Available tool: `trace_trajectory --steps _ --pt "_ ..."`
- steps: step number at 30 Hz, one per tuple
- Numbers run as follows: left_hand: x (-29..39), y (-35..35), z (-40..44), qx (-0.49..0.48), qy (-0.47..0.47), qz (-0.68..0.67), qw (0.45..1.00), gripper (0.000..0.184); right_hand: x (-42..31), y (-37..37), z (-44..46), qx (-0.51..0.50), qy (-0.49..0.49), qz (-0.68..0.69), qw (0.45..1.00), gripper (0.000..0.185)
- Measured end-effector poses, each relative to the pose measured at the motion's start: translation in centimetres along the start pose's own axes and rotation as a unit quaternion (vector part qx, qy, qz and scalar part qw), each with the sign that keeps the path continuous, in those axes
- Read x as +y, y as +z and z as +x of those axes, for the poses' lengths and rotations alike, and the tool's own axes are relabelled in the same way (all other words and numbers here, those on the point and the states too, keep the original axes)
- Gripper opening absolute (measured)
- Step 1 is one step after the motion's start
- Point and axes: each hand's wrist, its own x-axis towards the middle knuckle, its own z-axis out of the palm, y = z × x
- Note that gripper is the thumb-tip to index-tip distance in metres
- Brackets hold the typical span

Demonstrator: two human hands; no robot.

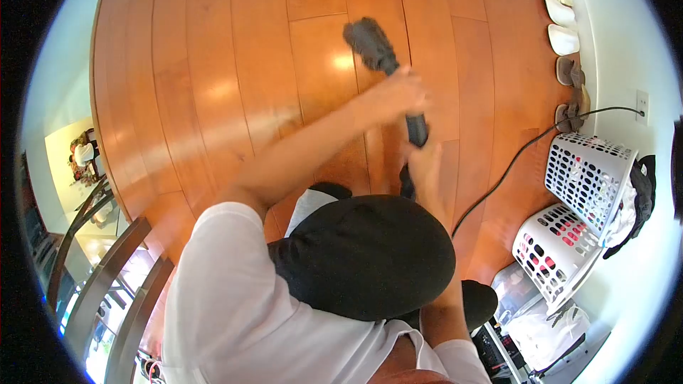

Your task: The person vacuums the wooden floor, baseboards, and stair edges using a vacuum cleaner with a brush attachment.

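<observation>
My left grip (404,92) is wrapped around the narrow neck of a black brush tool (418,130); my right grip (425,163) is lower, at the near end of its handle, too blurred to tell whether it is closed. The tool points away from me above a glossy wooden floor (263,50), its fuzzy head (371,41) at the far end. I judge it light, with a stiff, smooth shaft and soft bristles, so the neck and handle are the places to hold. To the right, a black cord (512,158) reaches a wall outlet (642,107), beyond white perforated baskets (535,245).
</observation>
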Motion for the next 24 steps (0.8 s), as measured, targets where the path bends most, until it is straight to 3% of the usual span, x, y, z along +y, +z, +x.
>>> trace_trajectory --steps 5,8,10,12,14,16,18,24 --pt "-3.7 -2.2 2.6 -0.004 -0.035 -0.006 0.999 0.016 -1.8 0.4 5.2 -0.037 -0.011 0.042 0.998 0.032" --pt "-2.8 -1.1 0.1 0.042 0.003 0.023 0.999 0.017 -0.5 1.5 3.0 -0.007 -0.048 -0.069 0.996 0.037" --pt "0.2 -0.7 -2.7 -0.002 -0.006 0.009 1.0 0.017 2.3 2.6 -0.4 0.012 -0.064 -0.039 0.997 0.043" --pt "4.5 -0.6 -6.0 -0.036 -0.01 0.038 0.999 0.016 6.3 3.8 -4.0 0.101 -0.236 -0.126 0.958 0.038" --pt "8.1 -2.0 -8.0 -0.03 -0.016 -0.015 0.999 0.012 7.6 4.2 -7.2 0.096 -0.213 -0.139 0.962 0.039" --pt "9.4 -2.9 -9.0 -0.056 -0.022 -0.076 0.995 0.01 7.6 4.1 -9.2 0.04 -0.074 -0.129 0.988 0.04" --pt "9.3 -3.0 -9.1 -0.072 -0.025 -0.088 0.993 0.009 7.5 4.0 -9.8 0.018 -0.015 -0.122 0.992 0.042" --pt "5.1 -2.4 -6.4 -0.006 -0.034 -0.035 0.999 0.012 3.4 3.2 -5.3 -0.005 0.016 -0.076 0.997 0.044"
